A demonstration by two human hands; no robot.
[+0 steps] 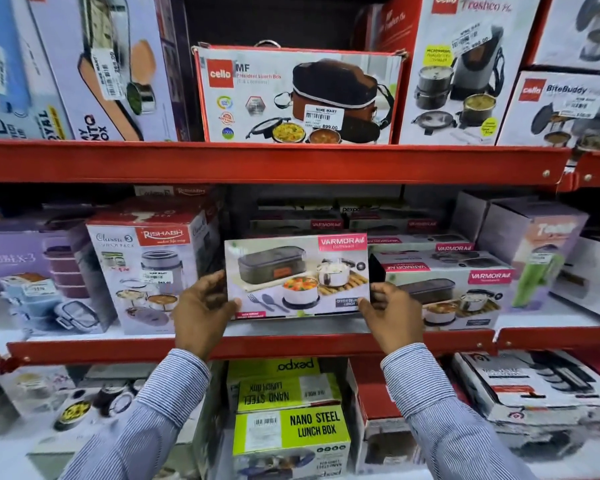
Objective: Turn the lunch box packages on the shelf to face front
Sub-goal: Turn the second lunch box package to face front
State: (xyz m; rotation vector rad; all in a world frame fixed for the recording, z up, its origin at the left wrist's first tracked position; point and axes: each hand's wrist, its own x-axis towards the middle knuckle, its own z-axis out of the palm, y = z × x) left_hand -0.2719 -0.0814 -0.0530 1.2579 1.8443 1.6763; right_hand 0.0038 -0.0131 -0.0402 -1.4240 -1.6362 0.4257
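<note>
On the middle shelf (257, 346) the Rishabh box (146, 271) at left already faces front. Beside it, the left hand (201, 310) and right hand (392, 317) clasp the ends of a Varmora box (297, 275), picture side forward (seemingly just above the boards). The Varmora stack (440, 268) to its right looks mixed, with upside-down labels left to fix.

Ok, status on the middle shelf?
Left hand and right hand gripping Varmora box by its ends. Front facing out, upright. Nothing in the way.
</note>
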